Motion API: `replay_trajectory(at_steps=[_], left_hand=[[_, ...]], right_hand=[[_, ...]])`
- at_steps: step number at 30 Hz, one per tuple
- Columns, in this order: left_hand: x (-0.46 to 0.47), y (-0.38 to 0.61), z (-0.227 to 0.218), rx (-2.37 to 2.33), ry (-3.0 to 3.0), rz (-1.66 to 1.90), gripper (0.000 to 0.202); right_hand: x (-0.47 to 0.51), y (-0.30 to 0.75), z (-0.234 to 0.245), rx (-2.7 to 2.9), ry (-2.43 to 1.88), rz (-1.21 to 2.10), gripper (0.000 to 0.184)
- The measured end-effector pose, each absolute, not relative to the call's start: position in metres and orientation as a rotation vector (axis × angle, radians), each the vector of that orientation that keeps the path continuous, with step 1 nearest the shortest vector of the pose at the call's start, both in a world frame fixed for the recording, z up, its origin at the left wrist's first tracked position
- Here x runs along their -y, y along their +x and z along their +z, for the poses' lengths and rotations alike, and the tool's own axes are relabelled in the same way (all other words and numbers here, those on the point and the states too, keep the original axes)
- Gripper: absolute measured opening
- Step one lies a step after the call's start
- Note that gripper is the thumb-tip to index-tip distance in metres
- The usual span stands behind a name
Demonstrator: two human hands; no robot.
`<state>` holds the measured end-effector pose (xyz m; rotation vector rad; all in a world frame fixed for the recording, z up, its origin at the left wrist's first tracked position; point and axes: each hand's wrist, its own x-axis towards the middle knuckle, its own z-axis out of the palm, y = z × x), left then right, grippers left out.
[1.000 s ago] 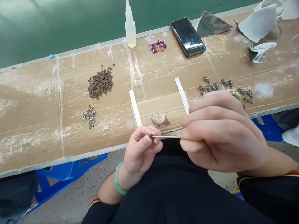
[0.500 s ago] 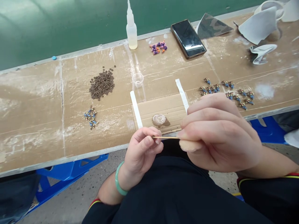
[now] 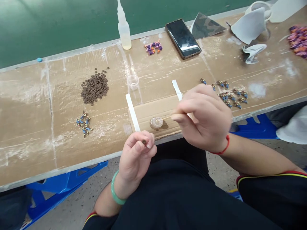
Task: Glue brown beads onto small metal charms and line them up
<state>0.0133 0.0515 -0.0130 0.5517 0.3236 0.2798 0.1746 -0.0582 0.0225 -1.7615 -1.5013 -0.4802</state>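
Between thumb and forefinger, my left hand [image 3: 137,156] pinches a small brown disc [image 3: 144,141] in front of the table edge. My right hand [image 3: 203,118] is closed on a thin wooden stick [image 3: 167,118], like a toothpick. Its tip points left, at or just over a clear, shiny round blob [image 3: 156,122]; whether it touches I cannot tell. That blob sits on a cardboard piece [image 3: 153,107] with a white strip [image 3: 132,111] on its left and another white strip [image 3: 177,89] on its right. A pile of similar brown discs [image 3: 94,88] lies farther left.
Small blue-and-tan figures [image 3: 83,124] lie at left, more blue-and-tan figures [image 3: 231,95] at right. Behind are a clear cup [image 3: 132,82], a squeeze bottle [image 3: 124,35], purple-orange pieces [image 3: 153,47] and a phone [image 3: 183,39]. Crumpled white sheets [image 3: 250,27] lie at back right.
My right hand has drawn the stick away from the disc in my left hand and moved it forward to the clear blob. My left hand still pinches the disc. The view has shifted slightly right.
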Motion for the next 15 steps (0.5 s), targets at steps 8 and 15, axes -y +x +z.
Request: replay_trajectory(at_steps=[8, 15], left_hand=[[-0.053, 0.014, -0.014, -0.351, 0.570, 0.279, 0.009], [-0.053, 0.015, -0.013, -0.354, 0.569, 0.278, 0.008]], right_hand=[[0.056, 0.182, 0.001, 1.607, -1.838, -0.504, 0.028], [0.056, 0.182, 0.001, 1.629, -1.856, -0.523, 0.026]])
